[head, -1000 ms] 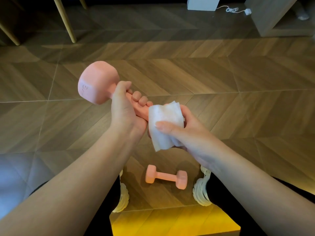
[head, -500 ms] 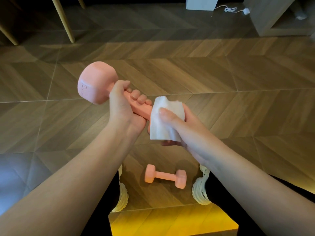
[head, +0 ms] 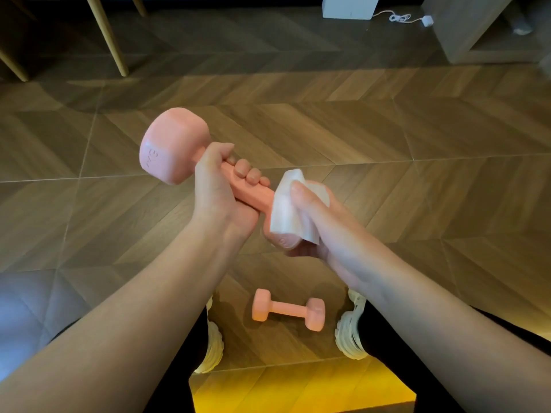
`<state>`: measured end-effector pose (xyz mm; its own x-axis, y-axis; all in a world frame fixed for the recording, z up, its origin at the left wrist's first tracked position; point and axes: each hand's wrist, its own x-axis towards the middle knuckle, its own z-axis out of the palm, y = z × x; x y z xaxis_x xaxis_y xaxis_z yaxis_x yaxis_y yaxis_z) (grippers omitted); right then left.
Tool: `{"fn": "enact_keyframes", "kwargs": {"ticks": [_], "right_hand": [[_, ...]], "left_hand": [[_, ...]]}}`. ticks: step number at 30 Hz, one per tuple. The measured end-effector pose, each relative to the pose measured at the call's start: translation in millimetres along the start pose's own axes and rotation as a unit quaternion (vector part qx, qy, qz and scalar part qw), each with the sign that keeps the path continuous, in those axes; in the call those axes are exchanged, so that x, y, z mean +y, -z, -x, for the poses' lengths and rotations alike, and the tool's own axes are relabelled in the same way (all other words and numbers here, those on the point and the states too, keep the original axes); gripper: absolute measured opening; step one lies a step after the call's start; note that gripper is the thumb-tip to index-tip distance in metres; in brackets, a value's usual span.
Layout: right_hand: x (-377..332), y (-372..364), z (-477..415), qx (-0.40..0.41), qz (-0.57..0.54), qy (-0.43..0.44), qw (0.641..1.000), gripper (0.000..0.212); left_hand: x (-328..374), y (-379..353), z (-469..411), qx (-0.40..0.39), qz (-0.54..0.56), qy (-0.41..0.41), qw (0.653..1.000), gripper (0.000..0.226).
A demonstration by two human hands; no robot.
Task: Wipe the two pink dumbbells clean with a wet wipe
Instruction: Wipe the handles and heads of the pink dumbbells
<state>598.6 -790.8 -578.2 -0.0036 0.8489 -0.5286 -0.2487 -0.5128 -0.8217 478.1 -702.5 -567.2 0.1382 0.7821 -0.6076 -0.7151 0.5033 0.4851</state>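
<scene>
One pink dumbbell (head: pixel 176 147) is gripped by its handle in the left hand (head: pixel 217 195), fingers curled, apparently to steady it while a wet wipe (head: pixel 283 216) is clasped round its near head by the right hand (head: pixel 328 231). Below the fingers, the second dumbbell (head: pixel 287 310) is left on the floor (head: pixel 417 204).

The raised dumbbell (head: pixel 171 144), centre left, was matte salmon pink, with marks embossed in the same pink on its end face. The second dumbbell (head: pixel 287 310), lower centre, matched it. The wet wipe (head: pixel 286 213) was plain white. The floor (head: pixel 387 144) was brown wood grain in a chevron pattern with pale seams, glowing yellow at bottom centre and bluish at lower left. The shoes (head: pixel 351 338) were cream and the trousers (head: pixel 417 380) black. Along the top, the chair legs (head: pixel 110 34) were pale yellow wood, and the box (head: pixel 348 5) and cable (head: pixel 399 17) white.
</scene>
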Motion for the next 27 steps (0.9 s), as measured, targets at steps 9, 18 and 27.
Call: {"fn": "enact_keyframes", "kwargs": {"ticks": [9, 18, 27], "right_hand": [[-9, 11, 5, -0.133, -0.156, -0.078, 0.976, 0.058], [-5, 1, 2, -0.053, -0.115, -0.047, 0.991, 0.063], [0, 9, 1, -0.046, 0.024, 0.053, 0.997, 0.065]], "left_hand": [[10, 3, 3, -0.021, 0.043, -0.016, 0.999, 0.031], [4, 0, 2, -0.065, 0.013, -0.029, 0.997, 0.032], [3, 1, -1, 0.026, 0.018, -0.015, 0.999, 0.031]]}}
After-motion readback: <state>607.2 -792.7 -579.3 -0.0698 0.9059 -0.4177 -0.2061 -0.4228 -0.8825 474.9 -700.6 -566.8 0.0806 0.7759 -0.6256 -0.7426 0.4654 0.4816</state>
